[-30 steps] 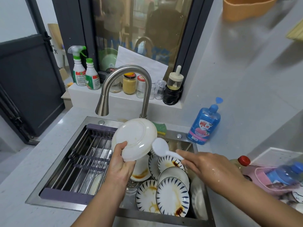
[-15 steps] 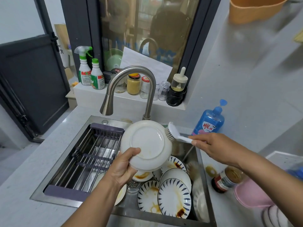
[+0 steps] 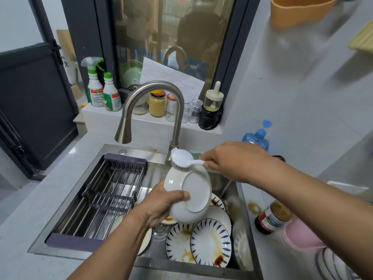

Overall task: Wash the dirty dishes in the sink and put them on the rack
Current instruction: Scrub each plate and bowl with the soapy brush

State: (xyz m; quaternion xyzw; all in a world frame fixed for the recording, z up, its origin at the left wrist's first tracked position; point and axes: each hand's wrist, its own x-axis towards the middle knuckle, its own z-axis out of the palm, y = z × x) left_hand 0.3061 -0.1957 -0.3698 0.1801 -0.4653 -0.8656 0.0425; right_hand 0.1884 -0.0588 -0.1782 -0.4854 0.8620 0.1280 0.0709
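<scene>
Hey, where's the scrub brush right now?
In the head view, the right hand holds the scrub brush just right of centre, its bristles on the white bowl's upper rim, beside the faucet base.

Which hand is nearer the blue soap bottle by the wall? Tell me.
Right. The right hand, holding the white scrub brush, sits just left of the blue soap bottle; the left hand grips the white bowl, farther away.

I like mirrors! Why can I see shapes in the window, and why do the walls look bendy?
Head view: the dark window glass reflects the room, even the tap; the wide-angle lens curves the door and wall edges; the right-hand corner is smeared with blur, so the pink cup looks soft.
</scene>
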